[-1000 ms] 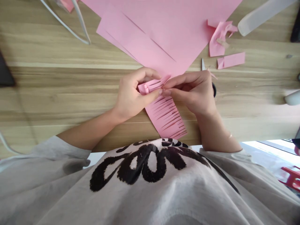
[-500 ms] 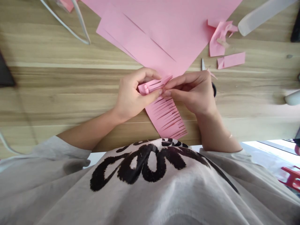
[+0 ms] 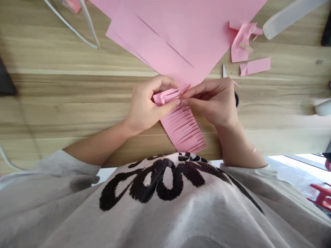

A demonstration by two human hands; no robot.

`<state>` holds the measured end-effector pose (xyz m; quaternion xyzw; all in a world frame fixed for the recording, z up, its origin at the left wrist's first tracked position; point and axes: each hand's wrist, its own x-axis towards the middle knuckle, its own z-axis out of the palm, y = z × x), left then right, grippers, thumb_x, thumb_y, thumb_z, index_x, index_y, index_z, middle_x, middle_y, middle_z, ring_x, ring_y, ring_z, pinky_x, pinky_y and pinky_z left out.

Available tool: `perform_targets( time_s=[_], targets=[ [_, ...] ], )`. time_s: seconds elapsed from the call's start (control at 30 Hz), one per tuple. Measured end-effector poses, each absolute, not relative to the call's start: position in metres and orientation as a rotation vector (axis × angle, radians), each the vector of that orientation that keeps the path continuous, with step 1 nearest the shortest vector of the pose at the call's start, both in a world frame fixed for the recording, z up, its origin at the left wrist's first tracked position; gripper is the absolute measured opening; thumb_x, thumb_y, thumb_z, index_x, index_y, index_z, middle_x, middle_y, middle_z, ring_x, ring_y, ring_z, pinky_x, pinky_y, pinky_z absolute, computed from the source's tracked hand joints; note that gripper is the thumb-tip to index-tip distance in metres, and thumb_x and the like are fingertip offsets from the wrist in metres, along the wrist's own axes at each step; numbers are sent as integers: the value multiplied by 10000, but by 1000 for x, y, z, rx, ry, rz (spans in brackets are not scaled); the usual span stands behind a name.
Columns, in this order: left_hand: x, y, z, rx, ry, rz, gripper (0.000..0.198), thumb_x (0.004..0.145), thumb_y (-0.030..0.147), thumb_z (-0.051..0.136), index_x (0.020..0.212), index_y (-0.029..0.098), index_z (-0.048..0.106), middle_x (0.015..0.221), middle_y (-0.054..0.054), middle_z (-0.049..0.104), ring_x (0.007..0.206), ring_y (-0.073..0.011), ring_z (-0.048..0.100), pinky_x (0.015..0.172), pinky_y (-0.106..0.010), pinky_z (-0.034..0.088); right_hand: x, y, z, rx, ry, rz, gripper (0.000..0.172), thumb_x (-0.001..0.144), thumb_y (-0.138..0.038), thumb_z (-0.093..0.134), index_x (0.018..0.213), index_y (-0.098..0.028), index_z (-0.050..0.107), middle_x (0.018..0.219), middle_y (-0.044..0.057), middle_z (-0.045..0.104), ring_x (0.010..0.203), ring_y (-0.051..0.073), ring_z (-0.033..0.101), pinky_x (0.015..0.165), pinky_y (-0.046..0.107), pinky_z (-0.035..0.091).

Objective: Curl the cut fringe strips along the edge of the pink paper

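A pink strip of fringed paper (image 3: 184, 129), cut into several narrow tabs along its right side, slants across the table in front of me. My left hand (image 3: 148, 103) grips its upper part between thumb and fingers. One tab near the top left end is curled into a small roll (image 3: 162, 99). My right hand (image 3: 213, 100) pinches a tab at the upper right side, thumb and forefinger meeting close to my left thumb. My fingers partly hide the tabs there.
Large pink paper sheets (image 3: 181, 34) lie beyond my hands. At the right are crumpled pink scraps (image 3: 240, 46), a small pink strip (image 3: 255, 66), scissors (image 3: 224, 71) partly behind my right hand, and a translucent whitish object (image 3: 287, 20). A white cable (image 3: 90, 31) loops at upper left.
Both hands keep almost the same place and grip. My fingertips and the fringed paper have shifted only very slightly.
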<state>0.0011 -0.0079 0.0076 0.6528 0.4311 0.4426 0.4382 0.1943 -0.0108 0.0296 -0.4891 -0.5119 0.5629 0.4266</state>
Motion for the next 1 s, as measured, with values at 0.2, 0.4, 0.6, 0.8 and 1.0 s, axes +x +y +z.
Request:
perform_targets(
  time_s=[0.2,0.4,0.6,0.8,1.0],
  targets=[
    [1,-8,7,1626,1077,1104,232,764,199,806,976,192,709,905,-39,771,802,-194,743,714,-315,597,193,-11,29,-1237,-1283,1396,166,670,-66,850,762,-198,808,755,-32,804,701,134,747,669,266,653],
    [0,-8,5,1658,1113,1087,240,780,217,793,1001,185,707,945,-40,771,846,-199,750,761,-327,610,193,-10,30,-1258,-1287,1369,165,663,-49,857,752,-176,799,749,-18,798,696,139,750,668,270,664],
    [-1,-8,4,1677,1127,1056,246,799,222,786,1029,188,703,984,-46,768,886,-202,750,803,-336,610,193,-10,32,-1295,-1307,1350,162,658,-64,864,737,-189,798,741,-16,798,688,145,746,665,283,670],
    [-1,-8,4,1698,1163,1040,259,794,228,788,1039,195,709,1001,-42,771,891,-200,748,811,-339,617,193,-11,32,-1322,-1313,1341,145,665,-102,871,739,-205,801,757,-17,803,701,154,750,675,300,674],
    [-1,-7,3,1699,1138,1063,252,791,217,786,1028,181,708,987,-41,768,882,-192,747,816,-330,618,194,-11,30,-1327,-1312,1331,165,652,-138,911,725,-220,787,758,-13,796,701,163,747,700,332,682]
  ],
)
